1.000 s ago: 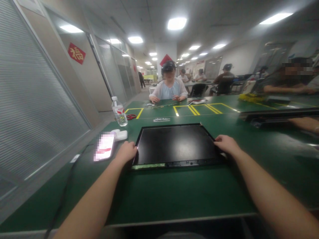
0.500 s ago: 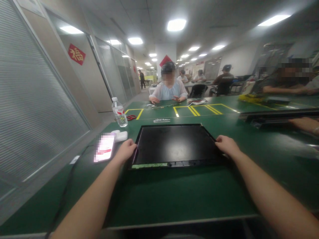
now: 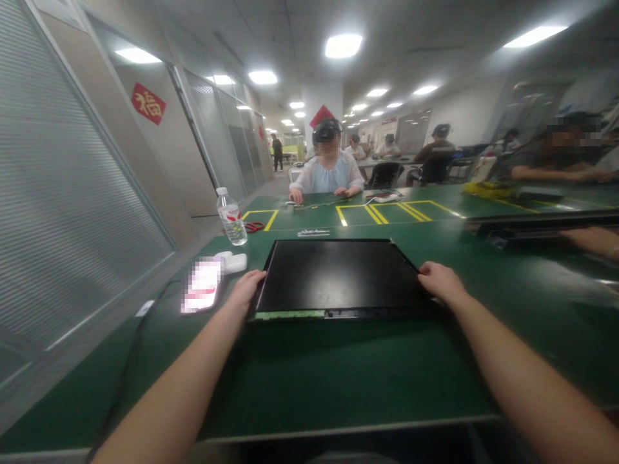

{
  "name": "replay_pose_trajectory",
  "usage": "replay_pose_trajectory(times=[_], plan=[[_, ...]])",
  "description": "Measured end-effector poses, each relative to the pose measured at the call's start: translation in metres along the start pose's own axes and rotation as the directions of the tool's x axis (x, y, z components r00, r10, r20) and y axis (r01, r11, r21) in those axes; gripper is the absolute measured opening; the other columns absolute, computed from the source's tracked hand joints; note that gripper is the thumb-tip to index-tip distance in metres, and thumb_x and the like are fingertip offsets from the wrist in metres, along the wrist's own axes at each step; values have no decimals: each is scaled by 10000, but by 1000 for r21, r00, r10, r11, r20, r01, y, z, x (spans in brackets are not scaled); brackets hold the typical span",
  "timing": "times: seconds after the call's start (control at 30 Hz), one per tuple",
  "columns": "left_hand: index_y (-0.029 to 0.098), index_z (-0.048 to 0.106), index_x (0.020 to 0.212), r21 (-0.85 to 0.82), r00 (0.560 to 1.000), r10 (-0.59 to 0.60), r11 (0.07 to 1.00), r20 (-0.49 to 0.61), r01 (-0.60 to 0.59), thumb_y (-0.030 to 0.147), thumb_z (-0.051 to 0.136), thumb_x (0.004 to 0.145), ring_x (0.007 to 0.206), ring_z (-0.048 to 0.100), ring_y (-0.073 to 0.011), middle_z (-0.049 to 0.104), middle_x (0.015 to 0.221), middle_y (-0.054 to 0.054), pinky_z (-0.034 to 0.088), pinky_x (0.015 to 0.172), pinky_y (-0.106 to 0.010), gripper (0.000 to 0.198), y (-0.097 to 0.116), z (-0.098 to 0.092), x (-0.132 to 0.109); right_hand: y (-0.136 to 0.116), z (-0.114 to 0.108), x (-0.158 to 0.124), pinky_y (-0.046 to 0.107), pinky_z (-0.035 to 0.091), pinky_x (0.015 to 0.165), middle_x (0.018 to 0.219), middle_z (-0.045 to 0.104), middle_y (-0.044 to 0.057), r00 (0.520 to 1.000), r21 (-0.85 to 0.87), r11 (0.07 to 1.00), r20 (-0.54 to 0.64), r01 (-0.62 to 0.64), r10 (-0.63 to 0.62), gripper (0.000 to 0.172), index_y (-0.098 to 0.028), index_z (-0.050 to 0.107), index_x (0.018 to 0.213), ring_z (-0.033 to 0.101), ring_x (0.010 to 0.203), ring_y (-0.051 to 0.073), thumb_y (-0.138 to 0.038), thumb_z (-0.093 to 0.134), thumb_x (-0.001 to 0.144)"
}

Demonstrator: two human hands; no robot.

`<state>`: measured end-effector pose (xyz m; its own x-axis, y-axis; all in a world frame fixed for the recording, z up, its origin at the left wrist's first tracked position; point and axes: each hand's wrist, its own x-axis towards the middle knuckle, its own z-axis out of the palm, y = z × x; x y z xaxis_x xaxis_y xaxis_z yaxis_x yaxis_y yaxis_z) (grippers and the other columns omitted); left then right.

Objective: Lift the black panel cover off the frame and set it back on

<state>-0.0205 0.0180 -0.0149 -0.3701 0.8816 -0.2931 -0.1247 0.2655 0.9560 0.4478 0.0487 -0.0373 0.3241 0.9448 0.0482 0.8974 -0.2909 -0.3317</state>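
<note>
Nearer than the bottle [image 3: 231, 218], to its right, is the black panel [image 3: 338, 276]; the left hand [image 3: 247, 289] grips its side edge toward the bottle; the right hand [image 3: 442, 281], the opposite edge.

Free tabletop [image 3: 348, 374] fronts the screen [image 3: 338, 274]; phone [image 3: 203, 285] obstructs left.

Clear bottle [image 3: 231, 219] upright on green table [image 3: 348, 374], red-handled scissors [image 3: 255, 227] just beside; lit phone [image 3: 203, 287] near white case [image 3: 235, 263]; person [image 3: 331, 174] opposite.
</note>
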Motion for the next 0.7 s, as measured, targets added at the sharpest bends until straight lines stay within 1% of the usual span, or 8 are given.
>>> replay_pose_trajectory(times=[0.07,0.23,0.43,0.63,0.7], plan=[[221,552,836,-25,1000,-16,1000,1,16,241,775,707,470,595,-157,622,575,50,482,501,-259,258,0,0,1,0,0,0,319,495,681,1000,744,102,1000,-9,1000,10,0,0,211,-217,734,972,697,855,247,-235,583,825],[222,551,886,-51,999,-32,998,-4,32,194,740,757,467,602,-155,627,584,44,482,492,-251,231,1,1,3,0,1,1,309,479,670,1002,746,101,1000,-20,1000,5,7,-7,214,-218,723,968,695,875,247,-240,573,816],[225,545,978,-136,999,12,991,48,-6,209,805,708,495,637,-162,642,624,46,513,518,-256,375,-4,-2,12,0,2,1,296,473,649,976,745,89,1000,-26,1000,-10,-10,10,194,-230,722,943,699,852,239,-242,581,811],[240,566,1153,-116,1000,19,993,25,-15,196,812,725,444,620,-160,636,600,60,497,470,-245,496,-6,0,15,1,3,1,290,478,657,984,750,89,1000,-12,1000,-7,0,0,179,-228,716,935,697,843,232,-236,588,810],[240,575,1208,-116,998,10,993,57,-4,182,812,736,455,636,-170,658,614,48,514,478,-258,532,-4,0,11,0,2,1,294,477,658,983,750,94,1000,-15,1000,-7,-1,1,185,-226,718,938,695,840,235,-230,587,808]])
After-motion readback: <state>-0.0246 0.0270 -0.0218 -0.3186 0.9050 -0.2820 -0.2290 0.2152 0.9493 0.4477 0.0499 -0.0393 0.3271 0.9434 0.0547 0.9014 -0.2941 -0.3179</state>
